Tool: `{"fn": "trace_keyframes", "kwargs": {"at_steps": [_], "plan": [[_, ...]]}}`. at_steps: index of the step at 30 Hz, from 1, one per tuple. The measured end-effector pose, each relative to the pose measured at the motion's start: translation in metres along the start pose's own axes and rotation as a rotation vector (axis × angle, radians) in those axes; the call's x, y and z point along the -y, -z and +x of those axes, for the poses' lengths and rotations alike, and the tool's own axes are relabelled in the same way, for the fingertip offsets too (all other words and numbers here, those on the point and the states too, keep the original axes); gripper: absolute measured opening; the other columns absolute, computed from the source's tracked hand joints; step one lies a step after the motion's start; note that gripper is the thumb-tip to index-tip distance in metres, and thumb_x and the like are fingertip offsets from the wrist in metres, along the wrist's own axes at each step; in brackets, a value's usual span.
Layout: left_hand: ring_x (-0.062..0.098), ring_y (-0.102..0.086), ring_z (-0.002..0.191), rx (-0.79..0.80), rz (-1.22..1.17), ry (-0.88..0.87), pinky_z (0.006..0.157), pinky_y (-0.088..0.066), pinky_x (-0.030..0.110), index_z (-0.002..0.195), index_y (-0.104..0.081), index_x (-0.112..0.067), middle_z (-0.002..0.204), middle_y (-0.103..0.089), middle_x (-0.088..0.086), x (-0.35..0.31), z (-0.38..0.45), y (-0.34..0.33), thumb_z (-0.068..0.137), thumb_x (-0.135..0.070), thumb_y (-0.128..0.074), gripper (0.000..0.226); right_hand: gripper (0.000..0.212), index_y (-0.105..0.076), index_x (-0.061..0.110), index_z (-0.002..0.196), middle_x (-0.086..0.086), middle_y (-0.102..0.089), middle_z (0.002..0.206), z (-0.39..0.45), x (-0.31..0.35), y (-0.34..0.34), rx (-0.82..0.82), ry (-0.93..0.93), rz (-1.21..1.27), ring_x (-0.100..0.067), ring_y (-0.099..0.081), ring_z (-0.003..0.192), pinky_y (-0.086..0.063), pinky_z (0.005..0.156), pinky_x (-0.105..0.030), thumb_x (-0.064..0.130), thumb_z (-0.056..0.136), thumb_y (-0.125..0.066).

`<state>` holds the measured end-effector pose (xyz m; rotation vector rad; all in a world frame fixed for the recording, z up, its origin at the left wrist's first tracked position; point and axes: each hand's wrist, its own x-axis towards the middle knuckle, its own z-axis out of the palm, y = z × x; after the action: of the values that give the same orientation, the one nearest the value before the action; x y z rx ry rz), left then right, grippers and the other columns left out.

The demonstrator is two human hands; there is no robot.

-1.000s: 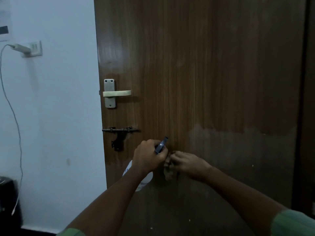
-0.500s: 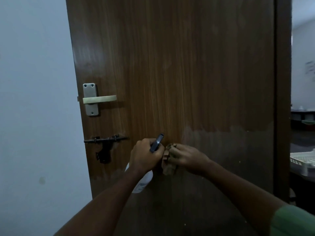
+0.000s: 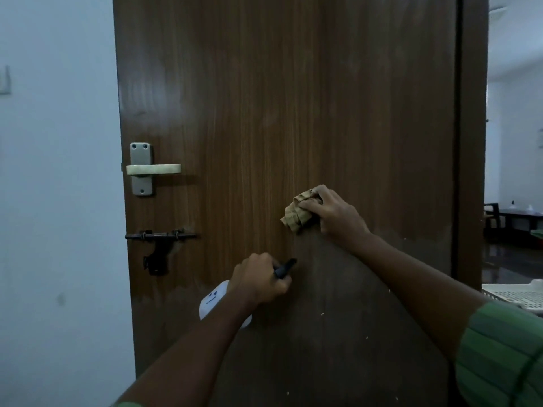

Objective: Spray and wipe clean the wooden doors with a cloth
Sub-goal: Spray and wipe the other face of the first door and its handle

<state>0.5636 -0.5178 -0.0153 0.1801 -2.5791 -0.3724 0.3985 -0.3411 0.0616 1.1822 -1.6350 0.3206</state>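
A tall brown wooden door [image 3: 279, 107] fills the middle of the view. Its lower part looks duller than the glossy upper part. My left hand [image 3: 258, 279] grips a white spray bottle [image 3: 212, 301] by its neck; the black nozzle [image 3: 285, 268] points at the door. My right hand [image 3: 332, 212] holds a bunched tan cloth [image 3: 296, 214] and presses it against the door, up and to the right of the left hand. Most of the bottle is hidden behind my left wrist.
A pale lever handle [image 3: 152, 169] and a black sliding bolt [image 3: 160, 237] sit near the door's left edge, beside a white wall [image 3: 58, 201]. The door's right edge [image 3: 470, 142] opens onto a room with a dark table [image 3: 517, 215]. A white perforated basket [image 3: 517, 295] stands at right.
My right hand has lifted the cloth up and to the right, away from the left hand. The left hand with the bottle has stayed low. The camera has shifted.
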Motion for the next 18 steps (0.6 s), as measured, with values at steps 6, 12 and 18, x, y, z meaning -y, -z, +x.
{"fn": "trace_keyframes", "kwargs": {"at_steps": [6, 12, 18], "plan": [[0.008, -0.063, 0.065, -0.032, -0.085, 0.046, 0.058, -0.046, 0.022, 0.087, -0.061, -0.034, 0.079, -0.066, -0.006, -0.013, 0.005, -0.013, 0.097, -0.039, -0.071, 0.015, 0.043, -0.065, 0.018, 0.131, -0.009, -0.050, 0.120, -0.010, -0.008, -0.019, -0.045, 0.015, 0.072, -0.023, -0.054, 0.106, -0.058, 0.060, -0.034, 0.002, 0.091, -0.066], [0.000, -0.061, 0.055, -0.127, -0.074, 0.097, 0.051, -0.041, 0.015, 0.084, -0.063, -0.033, 0.071, -0.065, -0.007, -0.020, 0.007, -0.026, 0.096, -0.039, -0.073, 0.016, 0.040, -0.065, 0.020, 0.130, -0.007, -0.049, 0.122, -0.010, -0.013, -0.019, -0.054, 0.026, 0.136, -0.020, -0.052, 0.108, -0.051, 0.063, -0.025, 0.006, 0.092, -0.067], [0.004, -0.064, 0.061, -0.089, -0.094, 0.096, 0.058, -0.053, 0.028, 0.091, -0.068, -0.026, 0.076, -0.068, -0.005, -0.032, 0.006, -0.024, 0.095, -0.044, -0.073, 0.018, 0.042, -0.065, 0.020, 0.133, -0.005, -0.047, 0.122, -0.017, -0.004, -0.022, -0.066, -0.044, 0.179, -0.018, -0.050, 0.107, -0.052, 0.062, -0.026, 0.004, 0.094, -0.066]]}}
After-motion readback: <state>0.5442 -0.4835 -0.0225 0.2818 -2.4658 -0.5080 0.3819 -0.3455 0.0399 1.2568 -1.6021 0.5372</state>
